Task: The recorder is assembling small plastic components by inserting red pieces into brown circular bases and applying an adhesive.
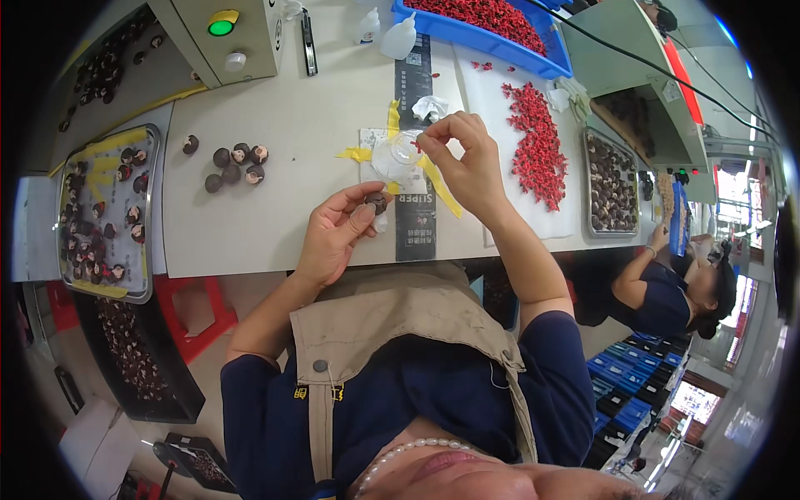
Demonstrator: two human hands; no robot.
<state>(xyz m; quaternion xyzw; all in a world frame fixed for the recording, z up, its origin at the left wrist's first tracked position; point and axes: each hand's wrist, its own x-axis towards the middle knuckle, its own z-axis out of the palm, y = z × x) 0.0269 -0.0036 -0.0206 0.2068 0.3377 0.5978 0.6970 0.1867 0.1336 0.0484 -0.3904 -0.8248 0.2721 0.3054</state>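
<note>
A small dark round nut [376,201] is held in the grip of the left hand [333,237], pinched between thumb and fingers near the bench [283,167] edge. From that nut, the right hand [467,162] is found at about one o'clock, close by, and its grip is pinched narrow on a tiny red bit [416,145]. Just below that pinch a clear round dish [397,157] is seen, taped down with yellow tape [442,187] beside a black label strip [414,225]. At ten o'clock loose nuts [235,164] are laid. Farther off, a blue tray [492,37] of red bits and two white squeeze bottles [398,37] are set.
</note>
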